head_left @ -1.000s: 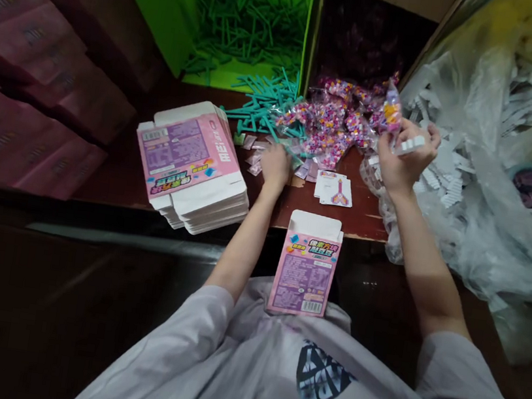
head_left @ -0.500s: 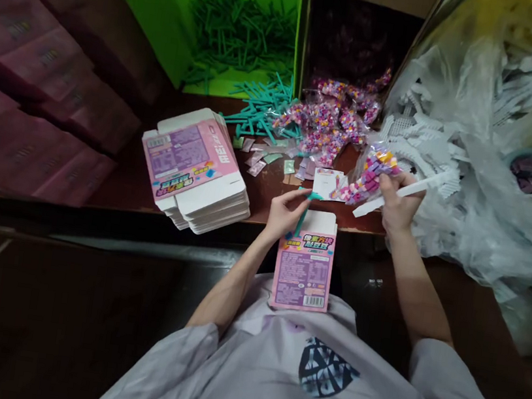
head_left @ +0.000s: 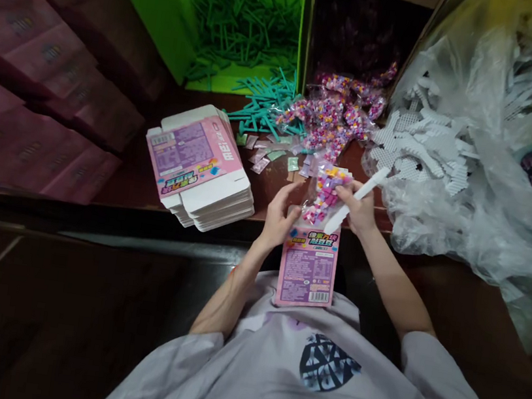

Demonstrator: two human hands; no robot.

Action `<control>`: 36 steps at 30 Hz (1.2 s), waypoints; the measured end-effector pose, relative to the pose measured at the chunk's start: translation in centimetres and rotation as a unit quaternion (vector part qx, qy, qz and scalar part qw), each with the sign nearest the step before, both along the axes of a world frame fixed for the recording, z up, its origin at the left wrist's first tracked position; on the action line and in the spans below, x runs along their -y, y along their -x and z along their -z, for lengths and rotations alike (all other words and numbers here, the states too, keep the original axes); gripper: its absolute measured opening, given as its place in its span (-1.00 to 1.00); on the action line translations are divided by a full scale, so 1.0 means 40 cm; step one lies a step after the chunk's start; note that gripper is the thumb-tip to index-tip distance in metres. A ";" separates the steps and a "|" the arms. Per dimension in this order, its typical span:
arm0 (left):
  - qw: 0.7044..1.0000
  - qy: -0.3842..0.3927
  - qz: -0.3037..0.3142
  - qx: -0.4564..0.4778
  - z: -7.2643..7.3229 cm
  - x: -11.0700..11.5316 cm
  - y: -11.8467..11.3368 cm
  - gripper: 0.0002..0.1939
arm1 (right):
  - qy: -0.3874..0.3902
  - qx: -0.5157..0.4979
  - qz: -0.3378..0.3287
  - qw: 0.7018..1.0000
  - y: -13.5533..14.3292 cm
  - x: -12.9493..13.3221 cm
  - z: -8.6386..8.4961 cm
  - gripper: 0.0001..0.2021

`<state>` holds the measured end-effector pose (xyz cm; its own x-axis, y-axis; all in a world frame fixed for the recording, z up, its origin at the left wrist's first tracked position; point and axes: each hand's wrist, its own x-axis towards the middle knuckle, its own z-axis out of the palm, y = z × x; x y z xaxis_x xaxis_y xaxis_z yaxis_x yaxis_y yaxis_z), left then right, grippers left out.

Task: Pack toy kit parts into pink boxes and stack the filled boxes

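A clear bag of colourful small blocks and a white plastic strip are pinched together in my right hand. The bag hangs just above the upper end of a pink and purple printed box, which stands against my lap at the table edge. Left of the bag is my left hand, thumb and fingers apart, close to the box's top corner. It holds nothing that I can see. The box's opening is mostly covered by the bag and strip.
Flattened boxes lie stacked on the left. Teal hammer-shaped sticks spill from a green bin. Small sachets, more block bags and white perforated pieces lie behind. Crumpled clear plastic hangs over the right edge.
My right hand has moved left and inward with the block bag and white strip, over the box. The teal stick my left hand held is out of sight, and that hand's fingers have spread.
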<state>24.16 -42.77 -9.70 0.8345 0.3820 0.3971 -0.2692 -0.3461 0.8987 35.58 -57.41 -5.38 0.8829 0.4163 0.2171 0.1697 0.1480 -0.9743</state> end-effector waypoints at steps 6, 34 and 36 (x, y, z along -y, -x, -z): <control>0.984 0.135 -0.115 0.021 0.018 0.011 -0.033 -0.37 | 0.027 -0.032 0.060 0.997 0.033 -0.040 0.064 -0.50; 0.979 -0.149 0.068 -0.123 0.031 -0.018 -0.038 -0.71 | 0.142 0.110 0.109 0.978 0.099 0.151 0.196 -0.81; 0.966 -0.204 0.077 -0.137 0.038 -0.007 -0.018 -0.85 | 0.167 0.168 0.110 0.965 0.120 0.154 0.208 -0.73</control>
